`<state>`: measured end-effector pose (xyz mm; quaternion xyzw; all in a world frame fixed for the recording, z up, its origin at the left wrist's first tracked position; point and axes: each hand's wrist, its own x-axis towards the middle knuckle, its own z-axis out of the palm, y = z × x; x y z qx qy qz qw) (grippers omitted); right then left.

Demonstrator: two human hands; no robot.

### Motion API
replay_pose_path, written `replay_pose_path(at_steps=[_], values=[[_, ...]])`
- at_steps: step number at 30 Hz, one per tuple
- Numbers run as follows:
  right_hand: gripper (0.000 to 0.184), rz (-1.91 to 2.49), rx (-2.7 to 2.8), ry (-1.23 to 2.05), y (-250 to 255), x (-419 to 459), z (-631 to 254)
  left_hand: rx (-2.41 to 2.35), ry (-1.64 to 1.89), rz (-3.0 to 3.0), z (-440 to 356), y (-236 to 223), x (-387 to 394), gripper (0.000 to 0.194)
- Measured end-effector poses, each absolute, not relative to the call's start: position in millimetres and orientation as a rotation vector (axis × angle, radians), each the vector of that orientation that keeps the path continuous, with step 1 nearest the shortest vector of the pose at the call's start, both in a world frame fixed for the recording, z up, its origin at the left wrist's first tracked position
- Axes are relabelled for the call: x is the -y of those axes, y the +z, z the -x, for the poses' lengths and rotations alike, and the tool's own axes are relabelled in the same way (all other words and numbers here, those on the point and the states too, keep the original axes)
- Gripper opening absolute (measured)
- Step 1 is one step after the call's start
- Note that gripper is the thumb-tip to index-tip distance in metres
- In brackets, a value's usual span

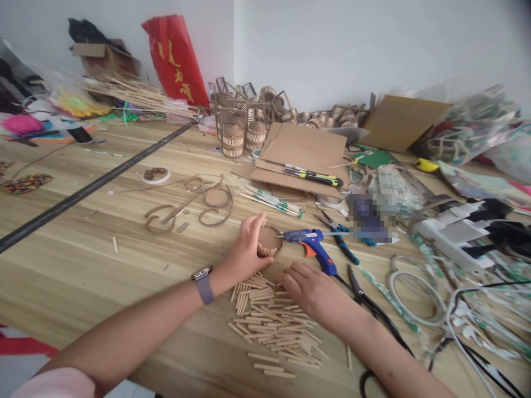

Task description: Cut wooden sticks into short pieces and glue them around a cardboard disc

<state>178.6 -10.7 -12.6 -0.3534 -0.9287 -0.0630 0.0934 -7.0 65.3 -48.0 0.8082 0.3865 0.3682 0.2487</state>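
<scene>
My left hand (246,246), with a watch on its wrist, grips a round cardboard base (270,239) between thumb and fingers. Short wooden sticks stand along the base's near rim by my thumb. Just right of it, a blue hot glue gun (311,243) rests on the table with its nozzle at the rim. My right hand (305,284) is at the upper right edge of a pile of short wooden sticks (276,323). Its fingers are curled together, and whatever is in them is hidden.
Pliers (342,240) and scissors (360,287) lie on the right, near cables and a white power strip (454,235). Farther back are cardboard sheets (305,146) with a utility knife (317,176), finished small barrels (233,138), and a long black bar (103,182) on the left.
</scene>
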Motion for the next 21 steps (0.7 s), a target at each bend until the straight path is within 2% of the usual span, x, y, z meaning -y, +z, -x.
replay_pose_path(at_steps=[5, 9, 11, 15, 21], values=[[0.021, 1.178, 2.422, 0.219, -9.8, 4.6, -188.4, -1.047, 1.002, -2.189, 6.9, -46.6, -65.0, 0.111], [0.009, 1.448, 2.046, 0.635, 3.2, -4.4, -188.8, -1.046, 0.998, -2.153, 6.9, -46.6, -65.0, 0.109], [0.010, 1.533, 1.958, 0.777, 5.7, -11.5, -185.2, -1.063, 0.995, -2.143, 6.8, -46.8, -65.2, 0.107], [0.012, 1.553, 1.928, 0.868, 1.4, -25.1, -176.8, -1.057, 1.002, -2.172, 6.6, -47.0, -66.1, 0.107], [0.012, 1.547, 2.006, 0.808, -4.9, -30.9, -170.9, -1.046, 1.012, -2.201, 6.0, -47.0, -66.4, 0.103]])
